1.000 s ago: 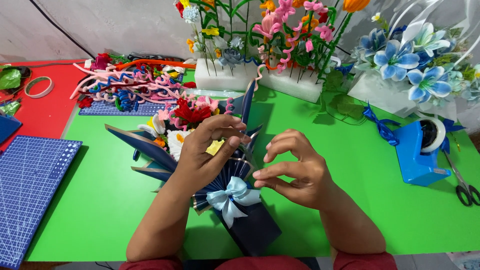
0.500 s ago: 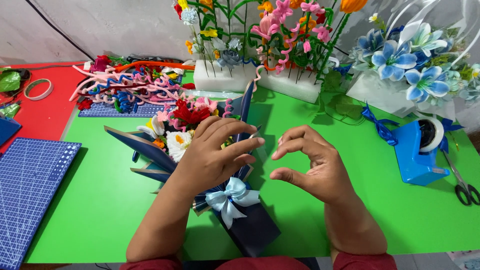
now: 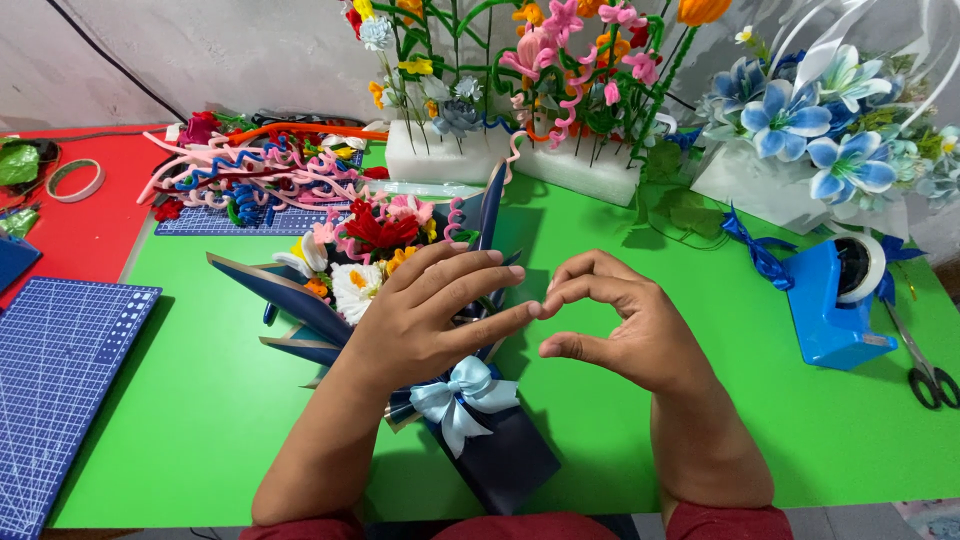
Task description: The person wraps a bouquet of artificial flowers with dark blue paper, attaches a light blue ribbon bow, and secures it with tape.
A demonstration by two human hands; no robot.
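The left hand (image 3: 430, 320) rests open, fingers spread, on the navy-wrapped bouquet of colourful craft flowers (image 3: 400, 300) lying on the green worktop (image 3: 650, 440). The right hand (image 3: 625, 335) hovers beside it, empty, fingers curled

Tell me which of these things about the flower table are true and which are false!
1. The bouquet has a light blue bow. True.
2. The left hand holds scissors. False: the scissors lie on the table by the blue tape dispenser, and the left hand rests over the bouquet.
3. The right hand is curled, with its fingertips meeting the left hand's. True.
4. The bouquet lies on a red mat. False: it lies on the green mat.
5. The blue cutting mat is on the far right. False: it is on the left.
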